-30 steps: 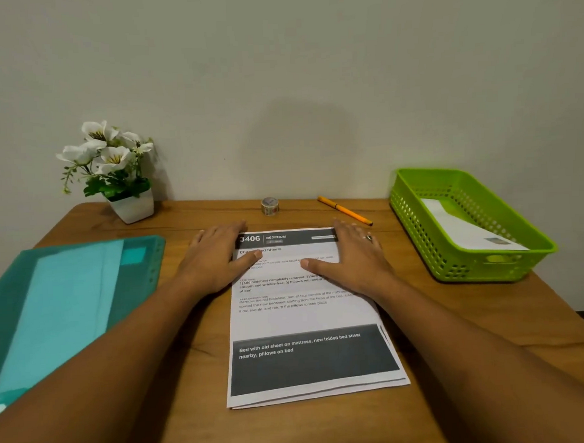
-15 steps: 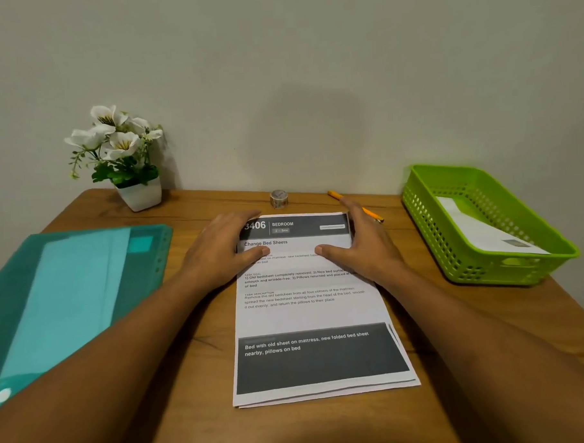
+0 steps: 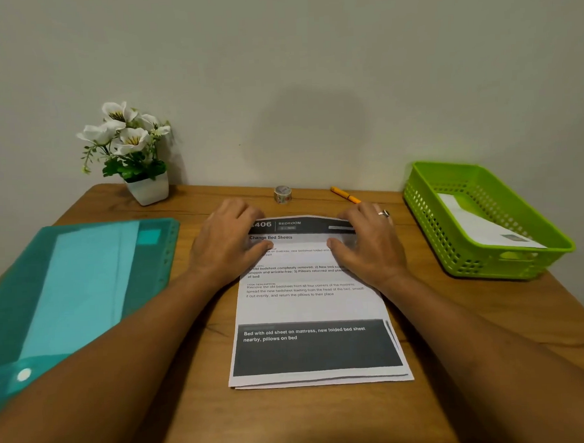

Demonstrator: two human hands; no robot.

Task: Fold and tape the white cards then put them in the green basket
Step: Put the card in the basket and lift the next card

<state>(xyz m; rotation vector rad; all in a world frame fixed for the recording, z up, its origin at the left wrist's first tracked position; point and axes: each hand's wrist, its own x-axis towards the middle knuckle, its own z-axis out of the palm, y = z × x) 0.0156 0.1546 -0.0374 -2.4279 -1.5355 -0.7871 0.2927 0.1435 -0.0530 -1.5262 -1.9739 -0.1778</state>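
Note:
A stack of white printed cards (image 3: 307,307) lies on the wooden table in front of me, headed "Change Bed Sheets". My left hand (image 3: 224,244) holds the far left corner, fingers curled over the far edge and thumb on top. At the far right corner my right hand (image 3: 368,244) has the same hold. The far edge between them bows slightly upward. The green basket (image 3: 452,247) stands at the right and holds one folded white card (image 3: 478,226). A small tape roll (image 3: 282,194) sits just beyond the cards by the wall.
An orange pen (image 3: 344,195) lies beyond my right hand. A potted white flower (image 3: 130,151) stands at the back left. A teal plastic folder (image 3: 69,291) covers the left side of the table. The wall runs along the table's far edge.
Both hands have slid outward and up to the far corners of the top card. Their fingers now curl over its far edge, which has begun to lift. The view has shifted a little.

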